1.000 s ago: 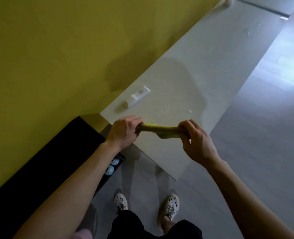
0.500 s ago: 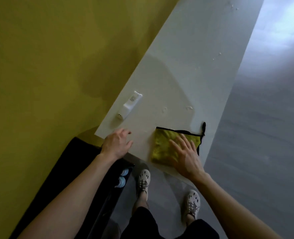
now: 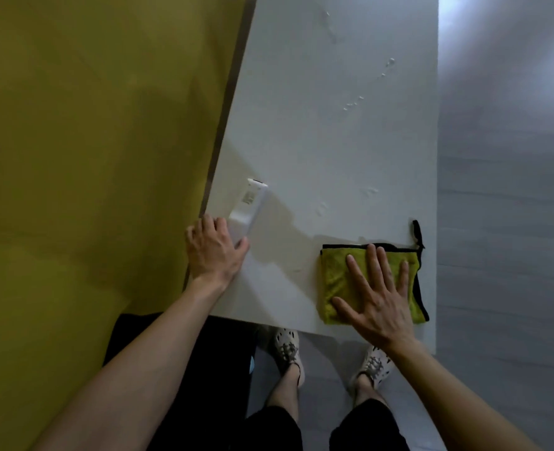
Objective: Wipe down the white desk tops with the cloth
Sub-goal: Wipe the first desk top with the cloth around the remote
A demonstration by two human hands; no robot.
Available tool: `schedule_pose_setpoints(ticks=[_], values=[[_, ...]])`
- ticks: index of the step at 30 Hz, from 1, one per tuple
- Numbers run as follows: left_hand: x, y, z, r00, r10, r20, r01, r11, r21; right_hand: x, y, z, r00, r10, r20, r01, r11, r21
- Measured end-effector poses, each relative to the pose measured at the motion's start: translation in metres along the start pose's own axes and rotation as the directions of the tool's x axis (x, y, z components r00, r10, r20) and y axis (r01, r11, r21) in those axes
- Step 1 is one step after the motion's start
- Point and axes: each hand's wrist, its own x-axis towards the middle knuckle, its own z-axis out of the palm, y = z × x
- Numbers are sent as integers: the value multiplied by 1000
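Now the yellow-green microfibre cloth with black edging (image 3: 334,275) lies spread flat on the white desk top (image 3: 318,141), at its near right corner, with its black hanging loop (image 3: 416,231) pointing away along the right edge. A second ago it was a twisted roll stretched between both hands above the end of the desk. Half a second ago it was already laid out under the right palm.

The right hand (image 3: 378,297) presses down on it with fingers straight and fanned apart. It grips nothing and simply pins the cloth to the surface.

The left hand (image 3: 215,252) has left the bare near corner where it rested and reached the white rectangular remote control (image 3: 251,200) lying by the mustard-yellow wall (image 3: 90,125). Its fingers sit on one side of the remote's near end and its thumb on the other, so it appears to be closing round it. I cannot see how firm that hold is.

My reading is that preparation is over and wiping proper is about to begin, with the remote being taken out of the cloth's path first. Small pale droplets or specks (image 3: 353,104) dot the desk further ahead, well apart from the cloth, so nearly all of the surface seems to be waiting for a pass.
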Motion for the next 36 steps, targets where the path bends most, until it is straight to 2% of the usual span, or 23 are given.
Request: schedule_pose_setpoints(ticks=[5, 10, 13, 17, 19, 22, 25, 31, 34, 36], values=[[50, 29, -6, 1000, 12, -2, -12, 988, -156, 3, -5, 2, 1000, -3, 6, 4, 999, -32], [103, 59, -26, 989, 73, 126, -37, 963, -266, 21, 2, -6, 998, -59, 29, 61, 996, -60], [94, 49, -40, 962, 141, 236, -86, 970, -228, 27, -1, -7, 998, -44, 42, 46, 998, -52], [45, -2, -57, 886, 158, 435, -85, 979, -184, 28, -37, -4, 998, -30, 52, 32, 999, -42], [14, -24, -64, 847, 156, 509, -81, 983, -167, 36, -77, 0, 993, -103, 62, 105, 994, -25], [-25, -39, -70, 806, 208, 555, -194, 977, -84, 65, -140, 4, 963, -263, 53, 262, 965, 26], [-44, -42, -68, 767, 200, 610, -198, 978, -71, 86, -168, 3, 948, -317, 43, 315, 948, 48], [-49, -27, -57, 743, 128, 657, -203, 978, 38, 56, -127, 3, 965, -262, 20, 261, 964, 45], [-50, -21, -57, 757, 99, 645, -195, 978, 78, 23, -62, -1, 989, -144, 28, 143, 990, 15], [-49, -16, -58, 753, 82, 652, -188, 978, 93, 7, -2, -7, 999, -11, 36, 12, 1000, -27]])
